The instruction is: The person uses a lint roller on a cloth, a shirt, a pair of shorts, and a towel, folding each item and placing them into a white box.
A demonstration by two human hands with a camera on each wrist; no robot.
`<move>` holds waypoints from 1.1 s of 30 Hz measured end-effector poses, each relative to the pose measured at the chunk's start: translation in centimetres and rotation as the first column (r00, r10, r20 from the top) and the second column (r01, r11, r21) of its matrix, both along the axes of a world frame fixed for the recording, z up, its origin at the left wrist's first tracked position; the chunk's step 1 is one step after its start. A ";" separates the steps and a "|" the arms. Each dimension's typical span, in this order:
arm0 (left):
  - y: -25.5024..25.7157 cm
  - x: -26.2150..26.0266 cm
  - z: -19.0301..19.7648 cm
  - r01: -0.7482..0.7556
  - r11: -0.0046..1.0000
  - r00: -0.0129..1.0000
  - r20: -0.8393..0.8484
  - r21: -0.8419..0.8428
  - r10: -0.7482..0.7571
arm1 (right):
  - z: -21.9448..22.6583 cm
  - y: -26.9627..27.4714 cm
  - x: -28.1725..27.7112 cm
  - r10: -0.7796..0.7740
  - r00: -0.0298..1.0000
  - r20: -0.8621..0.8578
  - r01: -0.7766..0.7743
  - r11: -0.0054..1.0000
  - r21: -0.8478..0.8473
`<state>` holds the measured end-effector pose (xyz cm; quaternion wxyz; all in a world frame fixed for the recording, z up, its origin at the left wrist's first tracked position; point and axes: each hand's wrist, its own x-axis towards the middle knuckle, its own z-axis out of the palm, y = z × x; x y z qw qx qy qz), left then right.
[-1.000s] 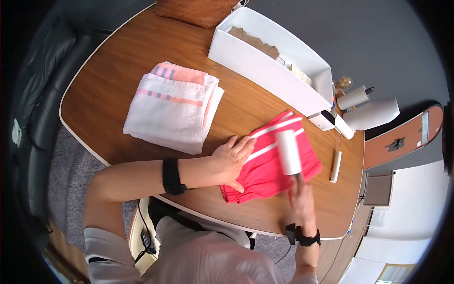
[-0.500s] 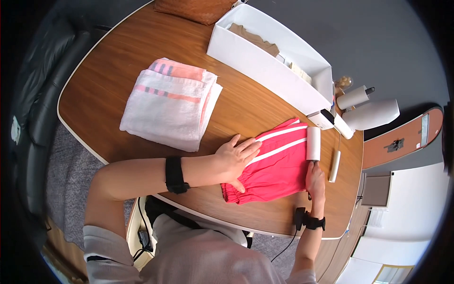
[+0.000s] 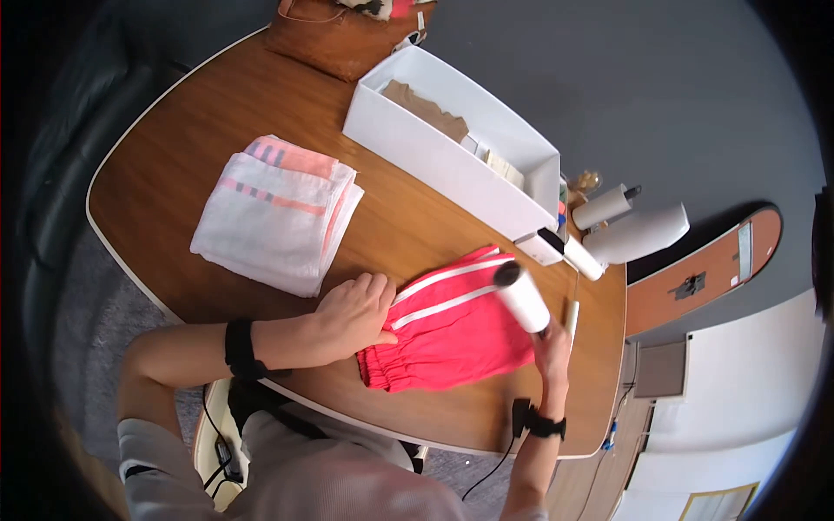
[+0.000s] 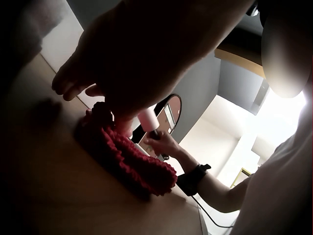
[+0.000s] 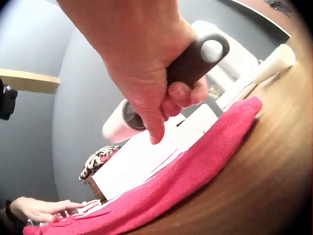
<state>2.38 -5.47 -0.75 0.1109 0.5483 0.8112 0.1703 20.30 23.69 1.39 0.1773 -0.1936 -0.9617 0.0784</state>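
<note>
Red shorts [image 3: 452, 326] with white stripes and a gathered elastic waistband [image 4: 132, 164] lie on the wooden table. At the waistband end, my left hand [image 3: 354, 317] rests on the near left edge, its thumb on the fabric and its fingers loosely extended, as the right wrist view also shows. My right hand [image 3: 552, 352] grips the dark handle [image 5: 195, 61] of a lint roller. Its white roll [image 3: 524, 300] is raised above the far right part of the shorts; in the right wrist view a gap shows between roll and cloth.
A folded white and pink towel [image 3: 269, 217] lies on the table [image 3: 174, 165] to the left. Behind stands a long white box [image 3: 452, 165] with cloth inside, beside a brown bag [image 3: 334, 43]. A white stick-like item [image 3: 572, 319] and white rolls [image 3: 604, 207] are at the right.
The lint roller swept right across the shorts to their far right edge, then rose and tilted back over them. My left hand's fingers have drawn back toward the shorts' edge. The head view has shifted.
</note>
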 end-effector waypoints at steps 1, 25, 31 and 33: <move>0.2 0.0 0.0 -0.027 0.999 0.997 0.073 -0.017 0.028 | 0.5 0.3 -1.3 0.149 0.988 0.049 -0.152 0.985 0.078; 2.4 -5.1 3.0 -0.143 0.947 0.966 0.248 0.288 0.070 | 4.2 4.3 -7.6 0.105 0.986 -0.131 -0.144 0.929 -0.340; 3.4 -4.9 9.1 0.035 0.772 0.999 -0.050 0.635 -0.004 | 9.4 3.9 -3.4 -0.072 0.903 -0.423 -0.126 0.898 -0.421; 3.2 -4.4 7.9 0.098 0.833 0.995 -0.058 0.545 -0.080 | 8.5 3.4 -1.5 -0.088 0.929 -0.359 -0.132 0.830 -0.542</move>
